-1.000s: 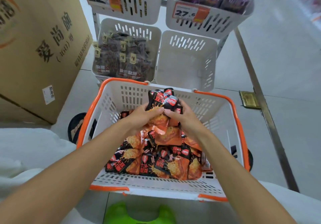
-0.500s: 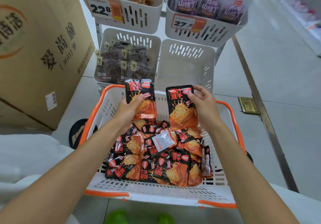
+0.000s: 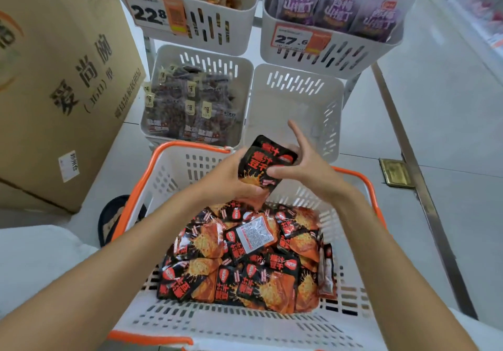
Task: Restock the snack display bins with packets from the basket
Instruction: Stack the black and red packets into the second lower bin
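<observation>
A white basket with an orange rim (image 3: pixel 137 201) sits right in front of me, holding a pile of black-and-orange snack packets (image 3: pixel 245 263). Above its far edge my left hand (image 3: pixel 226 180) grips a small stack of the same packets (image 3: pixel 261 164). My right hand (image 3: pixel 309 169) is beside the stack, fingers stretched out straight and thumb touching the top packet. Just beyond the hands stands an empty white display bin (image 3: pixel 296 86).
Left of the empty bin, a white bin (image 3: pixel 246 78) holds dark packets (image 3: pixel 190 108). Above are two more bins, with tan packets (image 3: pixel 196 32) and purple packets (image 3: pixel 334 56), price tags on front. A big cardboard box (image 3: pixel 62 78) stands at left. A metal floor strip (image 3: pixel 419 181) runs at right.
Each hand lifted a packet from the basket; the hands then came together. Now both packets are stacked in my left hand and my right hand's fingers have straightened.
</observation>
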